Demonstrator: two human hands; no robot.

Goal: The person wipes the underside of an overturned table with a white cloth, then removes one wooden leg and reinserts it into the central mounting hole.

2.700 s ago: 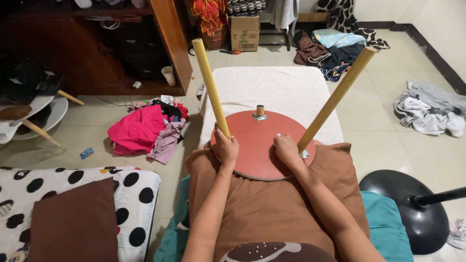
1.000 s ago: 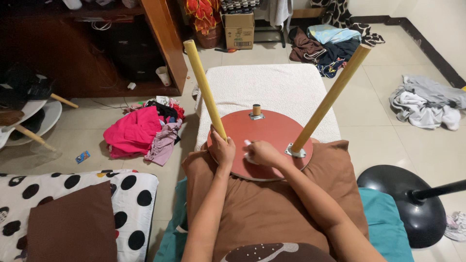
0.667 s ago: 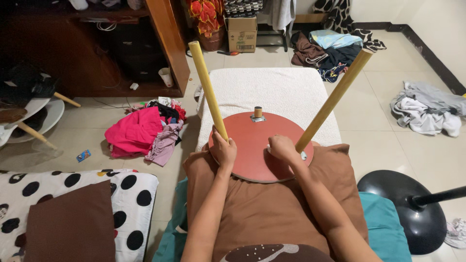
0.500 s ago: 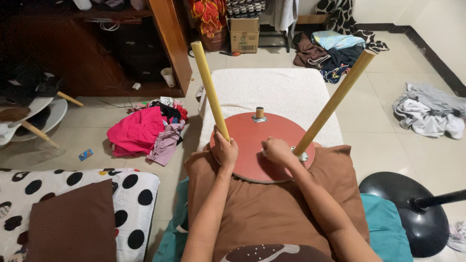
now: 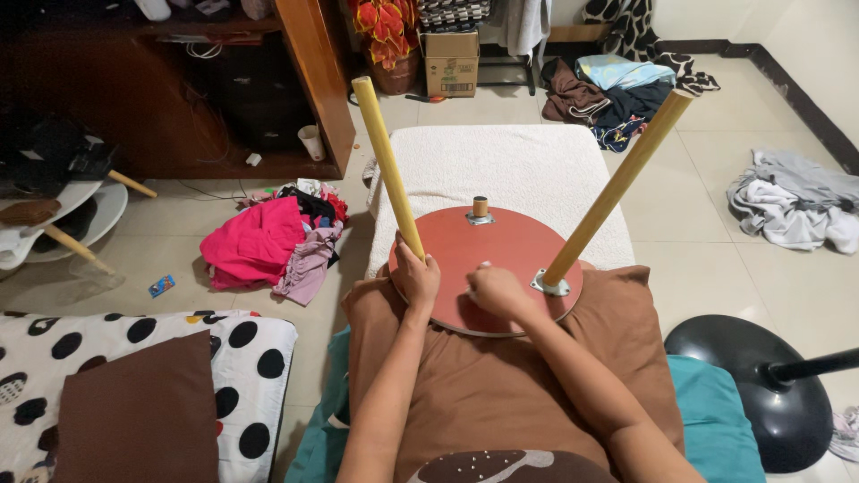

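Left hand (image 5: 417, 277) grip wrapped round yellow leg (image 5: 388, 168) base at 9 o'clock of red round seat (image 5: 488, 259). My right hand (image 5: 497, 292) fisted on seat centre; contents hidden.

So the round reddish-brown wooden stool seat (image 5: 488, 268) sits upside down on a big brown cushion (image 5: 501, 394), which lies over a teal one (image 5: 716, 420). Beyond it a white textured mattress pad (image 5: 501, 165) lies on the cream tiled floor (image 5: 689, 233), with a pink clothes pile (image 5: 268, 246) and a grey one (image 5: 792, 201) either side.
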